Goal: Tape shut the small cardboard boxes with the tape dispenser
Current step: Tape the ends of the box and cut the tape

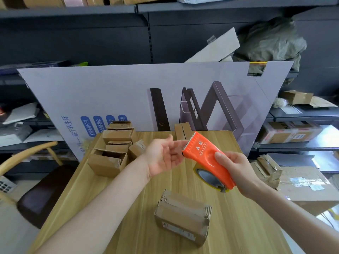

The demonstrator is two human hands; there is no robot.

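near box (183,215): lies on the desk (128,226) closest to the person, below both hands and touched by neither. Its flaps are folded down and a paper label sits on the near face. I can make out no strip of tape across the top.
right hand (238,171): raised over the desk, fingers wrapped under the tape dispenser (201,154) and thumb pressed on its orange top, a firm grasp.
tape dispenser: held in the air, well above the near box. The roll hangs beneath and the toothed edge points up and away, toward the other hand.
left hand (163,156): palm up, fingers (178,143) extended and loose, grasping nothing. The fingertips reach just beside the toothed edge. Whether they touch the tape end I cannot tell.
pile of small boxes (117,142): far left part of the desk, several stacked and leaning together. The open box (107,162) at the front has its flaps up.
far box (182,131): alone at the back edge of the desk.
backdrop: printed carton panel (110,92) standing behind the desk, dark shelves (302,116) with more cartons beyond it.
progress: early, by my reading. No box shows tape, the near box looks next in line, and the pile is not yet done.
next step, as judged: draw out the tape end, then bring the dispenser down to the near box's seam.
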